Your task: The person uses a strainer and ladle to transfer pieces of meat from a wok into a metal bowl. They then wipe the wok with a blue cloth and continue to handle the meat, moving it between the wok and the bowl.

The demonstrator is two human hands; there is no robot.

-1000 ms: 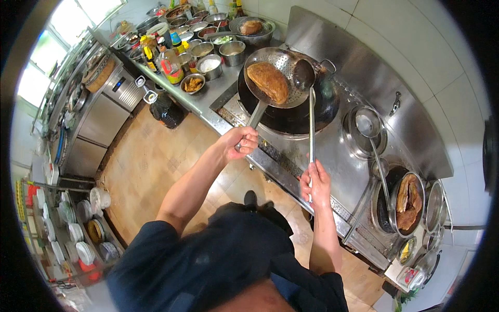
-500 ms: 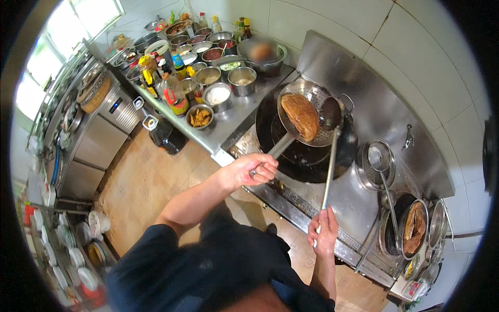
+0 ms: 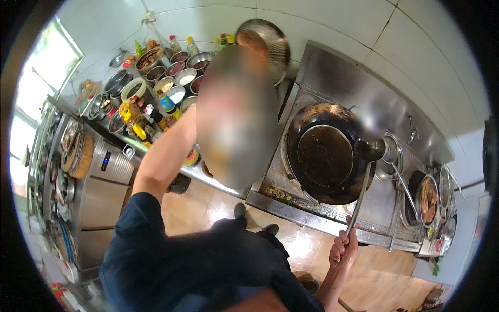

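A perforated steel skimmer (image 3: 279,49) is tilted up over the far right end of the side counter, with a flat browned piece of food (image 3: 254,42) in its bowl. My left arm reaches out toward it. A blurred patch hides my left hand (image 3: 221,101) and the skimmer's handle, but the skimmer stays raised at the end of that arm. My right hand (image 3: 344,248) is closed round the long handle of a ladle (image 3: 370,151). The ladle's dark bowl hangs at the right rim of a large blackened wok (image 3: 325,156) on the stove.
Metal bowls of ingredients (image 3: 185,78) and sauce bottles (image 3: 132,122) crowd the left counter. Right of the wok stand a strainer over a pot (image 3: 390,161) and a pan with browned food (image 3: 429,200). A steel splashback (image 3: 358,78) rises behind the stove.
The skimmer with the browned food has gone from above the wok to the far left, over the counter. My right hand and ladle have shifted right, and my view has turned slightly.
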